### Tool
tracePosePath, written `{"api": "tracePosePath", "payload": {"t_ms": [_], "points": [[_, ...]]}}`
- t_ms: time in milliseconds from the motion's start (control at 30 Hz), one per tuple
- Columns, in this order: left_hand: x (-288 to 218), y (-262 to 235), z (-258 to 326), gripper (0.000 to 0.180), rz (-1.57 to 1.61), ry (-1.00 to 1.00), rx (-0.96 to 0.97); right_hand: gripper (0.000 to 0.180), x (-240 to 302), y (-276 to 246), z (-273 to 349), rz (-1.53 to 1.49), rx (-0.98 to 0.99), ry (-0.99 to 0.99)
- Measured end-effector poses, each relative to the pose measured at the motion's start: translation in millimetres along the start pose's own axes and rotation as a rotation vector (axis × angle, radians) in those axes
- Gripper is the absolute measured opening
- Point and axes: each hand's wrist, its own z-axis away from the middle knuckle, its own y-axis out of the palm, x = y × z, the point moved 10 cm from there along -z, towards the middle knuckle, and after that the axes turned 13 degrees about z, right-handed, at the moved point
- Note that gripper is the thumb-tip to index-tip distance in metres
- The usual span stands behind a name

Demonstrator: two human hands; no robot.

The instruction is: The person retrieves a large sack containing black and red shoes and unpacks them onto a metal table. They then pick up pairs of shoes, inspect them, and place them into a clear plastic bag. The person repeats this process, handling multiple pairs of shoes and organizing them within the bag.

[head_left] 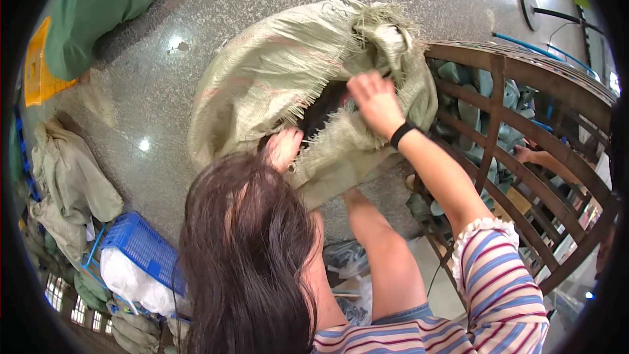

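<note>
A frayed woven sack (268, 72) gapes left of a brown barred cage (496, 105).
The left hand (284, 147) curls at the mouth's near edge, the right hand (375, 101) bends its fingers farther right; whether either pinches the sack cannot be told.

sack (275, 69) contents (320, 117): unclear (dark) | left wrist: behind hair (246, 255)

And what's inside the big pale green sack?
Something dark shows through the frayed opening of the sack, with a small reddish patch. The sack hides the rest, so I can't tell what it is.
</note>
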Motion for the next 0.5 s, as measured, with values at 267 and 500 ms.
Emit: {"api": "tracePosePath", "payload": {"t_ms": [267,500], "points": [[96,63,21,0.051,-0.458,-0.566,0.572,0.019,58,99,-16,-0.081,0.262,-0.002],[170,-36,50,0.031,-0.563,-0.632,0.289,0.026,125,117,72,-0.024,0.641,-0.314]]}}
